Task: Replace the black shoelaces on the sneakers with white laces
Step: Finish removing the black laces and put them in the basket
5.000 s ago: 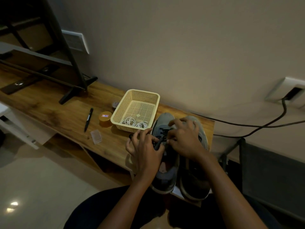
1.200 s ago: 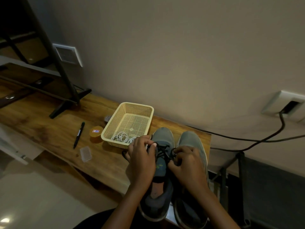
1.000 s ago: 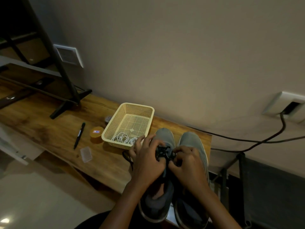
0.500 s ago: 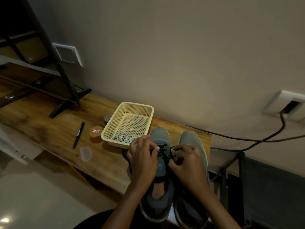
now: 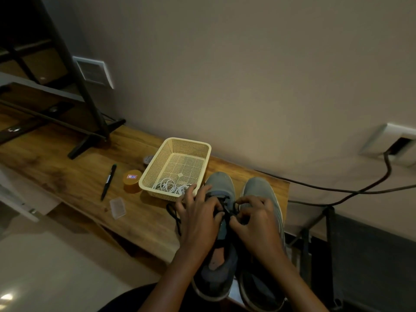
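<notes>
Two grey sneakers stand side by side at the right end of the wooden table, toes towards the wall: the left sneaker (image 5: 219,183) and the right sneaker (image 5: 258,188). My left hand (image 5: 198,219) lies over the left sneaker's lacing and pinches the black lace (image 5: 226,202). My right hand (image 5: 256,224) pinches the same lace from the right side. A loose end of the black lace (image 5: 174,216) trails onto the table to the left. White laces (image 5: 168,185) lie coiled in the cream basket (image 5: 155,170).
Left of the basket are an orange round tin (image 5: 132,180), a black pen (image 5: 108,184) and a small clear plastic box (image 5: 117,208). A black stand foot (image 5: 90,140) rests further left. A dark cable (image 5: 337,190) runs from a wall socket (image 5: 391,146).
Both hands have stayed on the left sneaker's black lace, working it with small shifts of the fingers. The loose end hangs out to the left. The sneakers and basket have not moved.
</notes>
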`<action>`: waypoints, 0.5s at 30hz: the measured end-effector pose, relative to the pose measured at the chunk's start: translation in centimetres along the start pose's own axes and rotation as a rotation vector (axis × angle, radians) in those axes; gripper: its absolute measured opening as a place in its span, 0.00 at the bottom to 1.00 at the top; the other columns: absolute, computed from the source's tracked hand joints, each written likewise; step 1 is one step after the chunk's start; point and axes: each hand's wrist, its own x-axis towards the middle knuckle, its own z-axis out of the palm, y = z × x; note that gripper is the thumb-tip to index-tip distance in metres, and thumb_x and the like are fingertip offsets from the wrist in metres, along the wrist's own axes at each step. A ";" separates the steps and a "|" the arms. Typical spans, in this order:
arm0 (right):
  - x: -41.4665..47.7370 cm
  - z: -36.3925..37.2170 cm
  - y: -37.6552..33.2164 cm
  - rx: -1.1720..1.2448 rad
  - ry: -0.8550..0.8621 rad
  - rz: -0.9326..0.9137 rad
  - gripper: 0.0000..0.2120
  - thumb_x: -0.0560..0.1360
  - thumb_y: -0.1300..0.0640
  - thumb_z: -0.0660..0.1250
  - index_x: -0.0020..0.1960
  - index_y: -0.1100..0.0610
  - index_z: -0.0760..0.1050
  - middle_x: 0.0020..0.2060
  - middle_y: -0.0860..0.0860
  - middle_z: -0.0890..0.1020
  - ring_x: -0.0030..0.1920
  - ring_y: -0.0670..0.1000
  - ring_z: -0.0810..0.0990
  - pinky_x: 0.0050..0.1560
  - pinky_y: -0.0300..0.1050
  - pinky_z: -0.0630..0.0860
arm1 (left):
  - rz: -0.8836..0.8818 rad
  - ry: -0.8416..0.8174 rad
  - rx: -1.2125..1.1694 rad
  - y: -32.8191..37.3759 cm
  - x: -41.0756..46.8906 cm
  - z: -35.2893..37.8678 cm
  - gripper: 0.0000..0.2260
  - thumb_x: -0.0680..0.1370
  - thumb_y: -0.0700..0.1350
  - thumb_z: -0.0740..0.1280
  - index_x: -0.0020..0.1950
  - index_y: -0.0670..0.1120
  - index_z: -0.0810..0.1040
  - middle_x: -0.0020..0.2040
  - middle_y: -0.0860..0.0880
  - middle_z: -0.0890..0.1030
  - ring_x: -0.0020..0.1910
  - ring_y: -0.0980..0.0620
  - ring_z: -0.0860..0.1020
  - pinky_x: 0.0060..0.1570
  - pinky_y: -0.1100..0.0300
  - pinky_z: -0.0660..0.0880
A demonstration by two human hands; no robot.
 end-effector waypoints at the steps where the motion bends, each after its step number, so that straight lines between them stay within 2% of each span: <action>1: 0.0 0.0 0.0 0.000 0.003 0.004 0.21 0.69 0.59 0.70 0.25 0.46 0.63 0.54 0.45 0.78 0.55 0.44 0.62 0.48 0.38 0.64 | -0.002 0.020 -0.033 0.0 0.0 0.1 0.04 0.76 0.51 0.66 0.49 0.54 0.76 0.73 0.58 0.62 0.74 0.52 0.48 0.66 0.52 0.46; 3: 0.0 0.1 0.1 0.003 0.008 0.011 0.21 0.69 0.59 0.70 0.25 0.47 0.63 0.53 0.46 0.78 0.54 0.44 0.62 0.45 0.35 0.63 | -0.022 0.052 -0.122 0.1 -0.1 0.4 0.02 0.75 0.49 0.68 0.46 0.53 0.76 0.70 0.59 0.65 0.74 0.54 0.50 0.66 0.54 0.47; 7: 0.1 0.2 0.2 -0.002 0.019 0.032 0.17 0.69 0.60 0.70 0.26 0.52 0.67 0.53 0.46 0.78 0.54 0.43 0.61 0.42 0.27 0.62 | -0.147 0.169 -0.361 0.1 0.2 0.3 0.06 0.75 0.46 0.68 0.41 0.52 0.72 0.64 0.60 0.72 0.71 0.54 0.58 0.66 0.52 0.52; 10: 0.1 0.4 0.3 -0.009 0.032 0.040 0.14 0.68 0.61 0.70 0.26 0.56 0.70 0.52 0.46 0.78 0.53 0.43 0.62 0.40 0.27 0.62 | -0.243 0.275 -0.547 0.1 0.6 -0.5 0.10 0.75 0.44 0.68 0.40 0.56 0.69 0.55 0.63 0.72 0.66 0.53 0.64 0.61 0.54 0.59; 12: 0.1 0.4 0.2 -0.013 0.040 0.038 0.12 0.68 0.61 0.70 0.28 0.60 0.74 0.52 0.46 0.78 0.53 0.43 0.62 0.41 0.28 0.61 | -0.222 0.277 -0.510 0.2 0.4 -0.9 0.09 0.76 0.43 0.66 0.44 0.57 0.70 0.53 0.63 0.71 0.66 0.53 0.64 0.57 0.58 0.58; 15: 0.0 0.3 0.2 -0.021 0.033 0.032 0.10 0.69 0.60 0.70 0.30 0.61 0.76 0.53 0.46 0.78 0.52 0.42 0.61 0.42 0.26 0.62 | -0.054 0.165 -0.265 0.1 0.3 -0.7 0.12 0.73 0.43 0.67 0.54 0.55 0.72 0.65 0.58 0.69 0.71 0.51 0.57 0.63 0.51 0.55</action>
